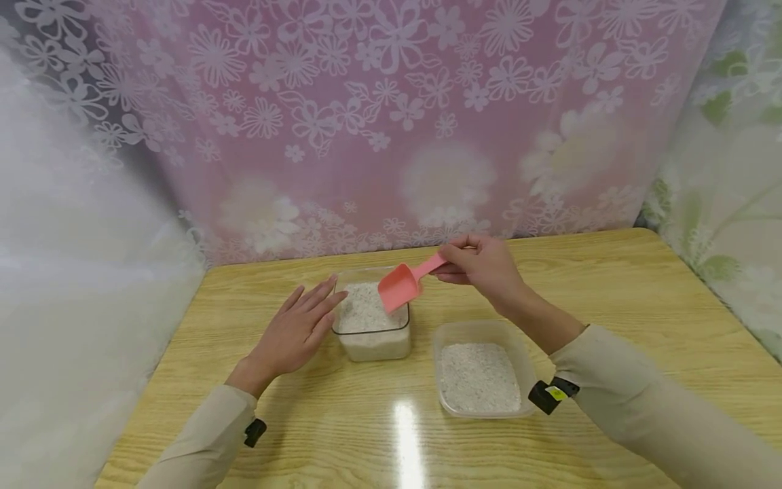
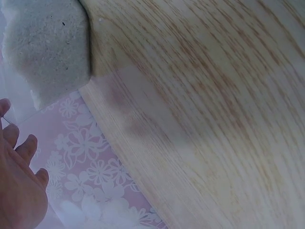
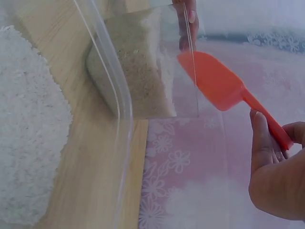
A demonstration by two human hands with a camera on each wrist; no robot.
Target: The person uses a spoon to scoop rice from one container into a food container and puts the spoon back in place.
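My right hand point(image 1: 485, 268) pinches the handle of a pink plastic scoop point(image 1: 398, 288) between thumb and fingers. The scoop's blade tilts over the right side of a clear square container point(image 1: 375, 345), and no grains show in it. White grains that look like rice point(image 3: 138, 62) fill much of that container. Against its left rim rests my left hand point(image 1: 296, 333), fingers extended and not wrapped round it. In the left wrist view, the fingers point(image 2: 28, 148) show beside the container's wall. A second, shallower clear tub point(image 1: 449, 402) holds more white grains, nearer my right forearm.
Both containers stand on a wood-grain table point(image 1: 342, 435). A pink flowered curtain point(image 1: 366, 183) hangs along the table's far edge, with pale sheeting point(image 1: 79, 272) on the left and a leafy curtain point(image 1: 733, 204) on the right.
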